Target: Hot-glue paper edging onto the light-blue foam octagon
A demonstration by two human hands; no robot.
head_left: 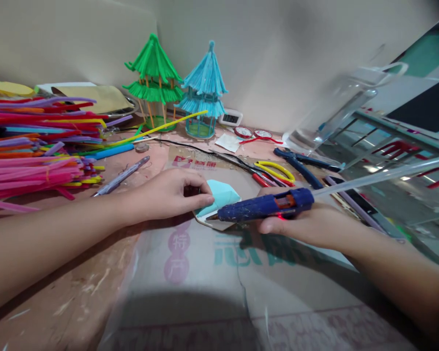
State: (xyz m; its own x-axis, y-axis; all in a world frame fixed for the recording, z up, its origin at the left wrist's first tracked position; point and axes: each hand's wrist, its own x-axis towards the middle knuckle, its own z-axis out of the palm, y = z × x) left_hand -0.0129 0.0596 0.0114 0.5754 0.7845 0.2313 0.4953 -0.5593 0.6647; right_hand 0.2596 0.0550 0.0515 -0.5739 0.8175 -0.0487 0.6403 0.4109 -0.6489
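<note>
My right hand (296,224) is wrapped round a dark blue hot glue gun (256,207), with a long clear glue stick (373,176) jutting from its back and a small red light lit. The gun's nozzle points left, at the near edge of a light turquoise sheet (221,195). Between thumb and fingers my left hand (175,195) pinches the left edge of that sheet, which is partly lifted. Beneath it lies a small cardboard piece (219,225) with a pale upper face. Both rest on a large printed cardboard sheet (201,292).
Bundles of coloured pipe cleaners (40,146) lie at left, near a pen (122,175). Behind stand a green pagoda model (153,87) and a blue one (205,92). Yellow-handled scissors (276,170), dark pliers (296,161), a phone (362,202) and a clear bottle (325,112) are at right.
</note>
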